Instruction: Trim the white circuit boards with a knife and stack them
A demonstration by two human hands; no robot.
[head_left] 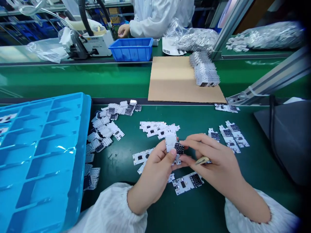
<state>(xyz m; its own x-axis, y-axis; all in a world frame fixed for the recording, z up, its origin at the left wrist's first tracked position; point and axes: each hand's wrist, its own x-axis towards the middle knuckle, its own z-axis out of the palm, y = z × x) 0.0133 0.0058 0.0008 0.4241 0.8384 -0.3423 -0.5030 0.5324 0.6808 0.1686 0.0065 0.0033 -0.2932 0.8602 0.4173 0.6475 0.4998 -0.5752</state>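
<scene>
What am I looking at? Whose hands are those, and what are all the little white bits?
No machine here: these are a person's two hands, seen from a camera on their head, looking down. The left hand and right hand together pinch one small white board with a black square on it. The right hand also tucks a tan thing; I can't tell what. More boards lie loose on the green table. A blue tray sits at the left. Farther back, a cardboard sheet bears a stack of boards, and a blue bin stands behind. Another person in white works there.
</scene>
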